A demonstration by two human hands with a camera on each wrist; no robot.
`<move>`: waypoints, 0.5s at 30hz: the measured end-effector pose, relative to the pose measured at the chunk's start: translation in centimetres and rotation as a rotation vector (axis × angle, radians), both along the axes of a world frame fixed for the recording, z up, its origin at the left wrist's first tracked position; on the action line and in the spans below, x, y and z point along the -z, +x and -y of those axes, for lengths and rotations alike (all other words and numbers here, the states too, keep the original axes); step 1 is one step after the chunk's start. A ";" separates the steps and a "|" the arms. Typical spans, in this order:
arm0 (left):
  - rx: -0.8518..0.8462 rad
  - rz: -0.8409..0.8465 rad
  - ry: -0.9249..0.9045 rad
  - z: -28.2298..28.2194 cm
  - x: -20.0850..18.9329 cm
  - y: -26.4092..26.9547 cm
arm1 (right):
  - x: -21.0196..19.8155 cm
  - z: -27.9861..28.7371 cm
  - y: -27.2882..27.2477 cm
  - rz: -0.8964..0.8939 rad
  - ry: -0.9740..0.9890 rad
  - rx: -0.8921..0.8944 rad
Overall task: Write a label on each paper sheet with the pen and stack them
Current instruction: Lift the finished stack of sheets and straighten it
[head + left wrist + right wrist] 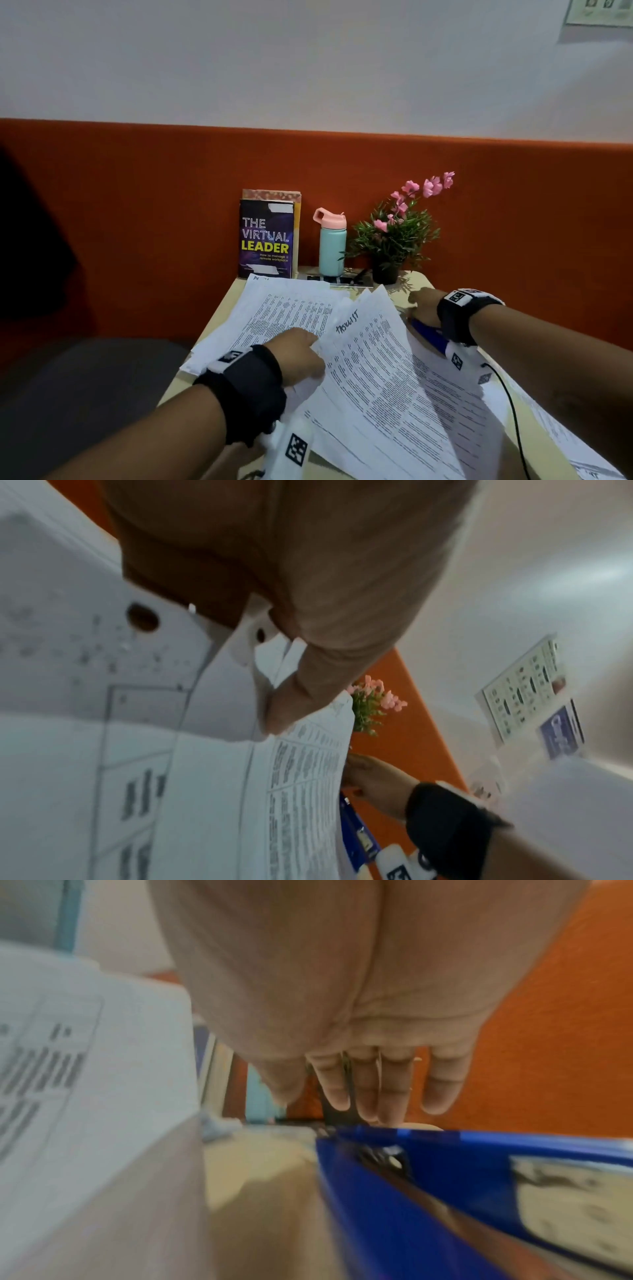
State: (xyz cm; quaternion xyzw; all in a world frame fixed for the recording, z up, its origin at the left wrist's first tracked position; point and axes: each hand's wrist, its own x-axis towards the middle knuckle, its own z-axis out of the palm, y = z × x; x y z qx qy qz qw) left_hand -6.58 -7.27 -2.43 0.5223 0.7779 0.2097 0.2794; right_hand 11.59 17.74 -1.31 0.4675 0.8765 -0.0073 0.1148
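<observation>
2 hands work over a fan of printed paper sheets point(376, 359) on the desk point(416, 279) in the head view. Our left hand point(298, 356) pinches the raised sheet marked "TASKLIST"; our right hand point(423, 301) reaches past the fan's right edge, above a blue object point(430, 334) that may be the pen or a folder. A book point(266, 238), bottle point(331, 241) and potted plant point(397, 236) stand behind.

Left wrist view: the fingers point(291, 710) clamp the top edge of a hole-punched sheet point(212, 791).

Right wrist view: the fingers point(387, 1088) hang straight and apart, gripping nothing, over the blue object point(411, 1191). We cannot identify the pen here.

Procedure, as we judge it: keep the labelled sheet pinched at 1 corner, lay it squarely on the pile, then collect the pen before drawing the next sheet.
</observation>
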 end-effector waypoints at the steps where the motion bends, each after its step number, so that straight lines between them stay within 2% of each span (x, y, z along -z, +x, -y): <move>1: -0.015 0.021 0.028 0.4 -0.7 -0.5 | -1.0 0.8 0.2 -0.151 -0.025 -0.019; 3: -0.044 0.041 0.059 0.8 -1.7 -1.4 | -2.8 2.7 0.8 -0.575 -0.187 -0.010; 5: -0.068 0.019 0.067 1.0 -2.7 -2.3 | -3.9 4.6 1.3 -0.894 -0.503 0.039; 9: -0.088 -0.019 0.081 0.7 -4.8 -3.0 | -4.2 6.6 1.9 -1.035 -0.944 -0.094; 12: -0.108 -0.039 0.123 0.7 -6.2 -3.3 | -4.8 7.4 2.6 -1.162 -1.091 -0.176; 15: -0.133 -0.037 0.157 1.4 -6.9 -4.3 | -5.1 7.3 3.8 -1.238 -1.115 -0.232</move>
